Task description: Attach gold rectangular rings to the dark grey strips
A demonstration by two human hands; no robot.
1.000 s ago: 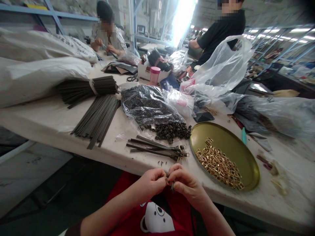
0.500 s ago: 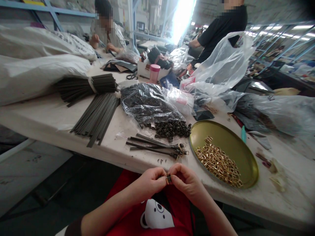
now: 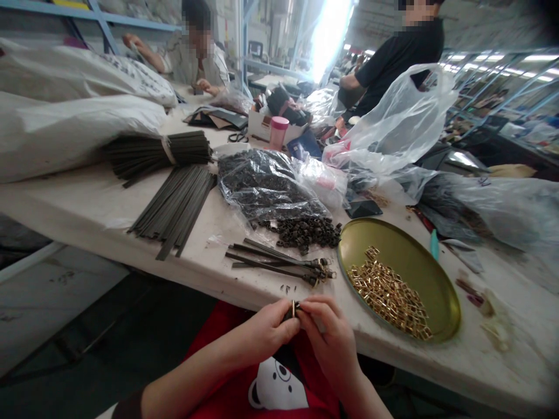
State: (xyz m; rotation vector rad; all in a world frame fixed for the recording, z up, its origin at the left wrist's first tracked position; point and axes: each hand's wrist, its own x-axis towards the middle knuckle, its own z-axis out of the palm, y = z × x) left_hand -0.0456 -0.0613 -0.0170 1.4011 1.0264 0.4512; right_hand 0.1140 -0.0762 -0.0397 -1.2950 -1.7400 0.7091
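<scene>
Both hands meet over my lap, just off the table's front edge. My left hand (image 3: 271,327) pinches a small gold buckle (image 3: 293,308) between thumb and fingers. A dark strap (image 3: 297,306) pokes through the buckle, and my right hand (image 3: 328,330) grips its end with closed fingertips. Most of the strap is hidden by the hands. Several finished-looking straps with buckles (image 3: 279,262) lie on the table just beyond. Right of them, an olive-gold round tray (image 3: 419,256) holds a heap of gold buckles (image 3: 388,291).
A clear plastic bag of small black loops (image 3: 271,183) spills its loops (image 3: 305,233) onto the table (image 3: 205,270). Loose dark strips (image 3: 174,203) and a tied bundle (image 3: 187,148) lie left. Two people work behind; a pink-lidded jar (image 3: 278,132) stands mid-table.
My hands have turned the buckle, which now shows edge-on, and the right fingers have shifted their hold. Across the table, the seated person has raised one hand.
</scene>
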